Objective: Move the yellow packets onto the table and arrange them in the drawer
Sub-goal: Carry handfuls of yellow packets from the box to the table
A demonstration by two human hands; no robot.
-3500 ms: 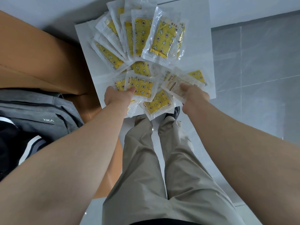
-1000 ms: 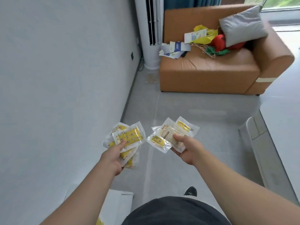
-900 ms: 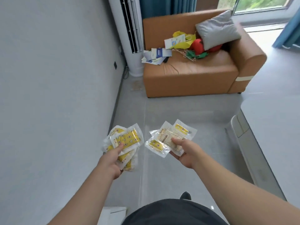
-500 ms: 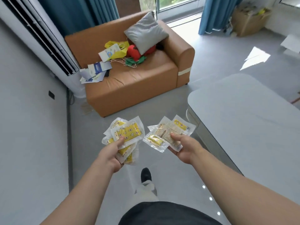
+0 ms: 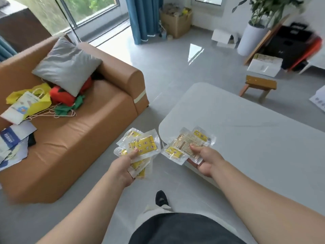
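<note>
- Yellow packets [image 5: 143, 146] stay clamped in my left hand [image 5: 122, 167], more pinched in my right hand [image 5: 206, 160].
- Grey counter [image 5: 246, 131] has swung in just beyond my right hand; sofa [image 5: 79, 138] now left of my left hand.

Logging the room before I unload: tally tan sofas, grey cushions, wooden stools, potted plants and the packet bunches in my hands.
Tan sofa: 1
Grey cushion: 1
Wooden stool: 1
Potted plant: 1
Packet bunches: 2, left bunch in left hand, right bunch in right hand
Total: 6
</note>
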